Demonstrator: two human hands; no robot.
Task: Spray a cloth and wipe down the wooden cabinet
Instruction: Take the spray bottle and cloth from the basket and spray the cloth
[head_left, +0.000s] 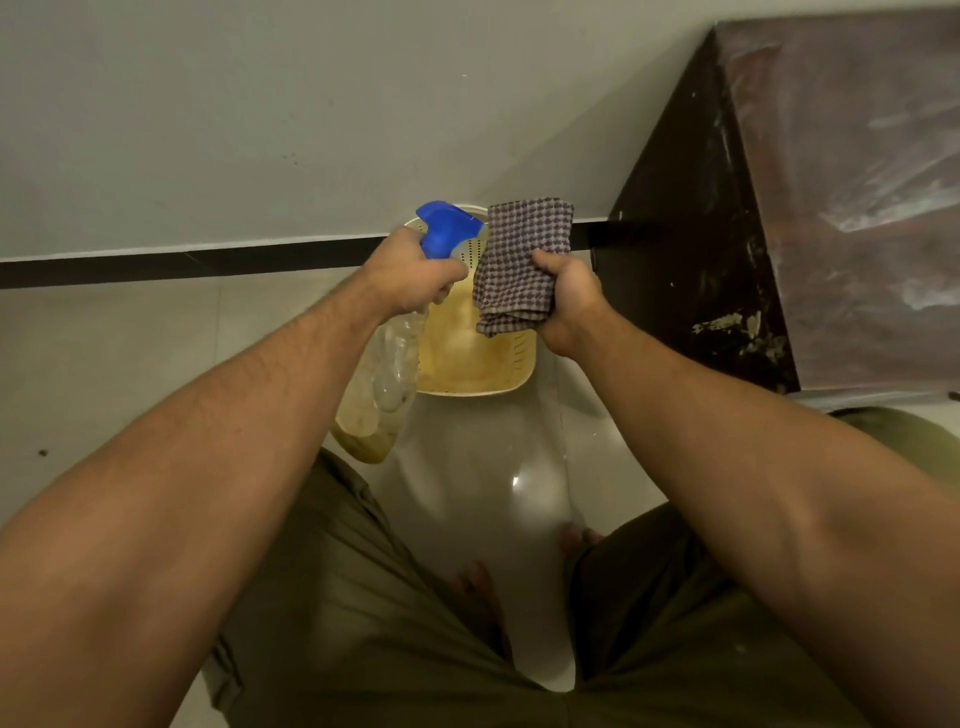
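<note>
Seen from the head view: left hand (415, 273) clenched around the neck of the spray bottle (382, 374), blue nozzle (447, 228) aimed right, straight at the checked cloth (519, 265). Cloth bunched in the closed fingers of the right hand (569, 296), hanging upright, just beside the nozzle, almost touching. Both held above a yellow basket (480, 364) on the floor. Wooden cabinet (831, 208) off to the right, nearer the cloth hand, well apart. Likely spraying now; wiping not yet begun.

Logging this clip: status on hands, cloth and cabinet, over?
Left hand gripping spray bottle, nozzle at cloth. Right hand holds cloth up. Cabinet not yet wiped. Basket on floor below.
</note>
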